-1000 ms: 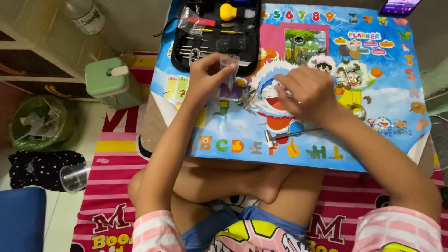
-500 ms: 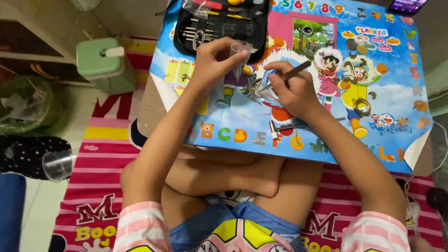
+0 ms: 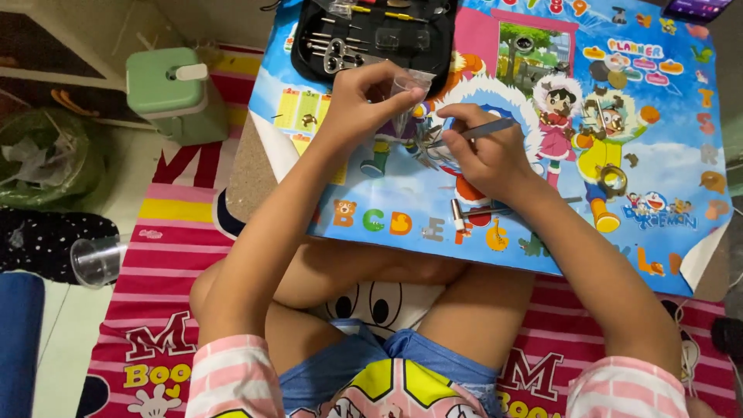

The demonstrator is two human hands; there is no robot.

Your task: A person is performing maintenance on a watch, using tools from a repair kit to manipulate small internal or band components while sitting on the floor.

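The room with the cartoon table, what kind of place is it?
Probably a home, on the floor. A person sits cross-legged on a striped cartoon mat at a low table with a colourful cartoon top; a black tool case lies open there.

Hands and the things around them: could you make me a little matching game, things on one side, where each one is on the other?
Things:
1. small clear bag
2. thin metal tool
3. black tool case
4. green container

Places:
A. on the floor, left of the table
B. pinched in the left hand
C. at the table's far edge
D. held in the right hand

Pairs: 1-B, 2-D, 3-C, 4-A
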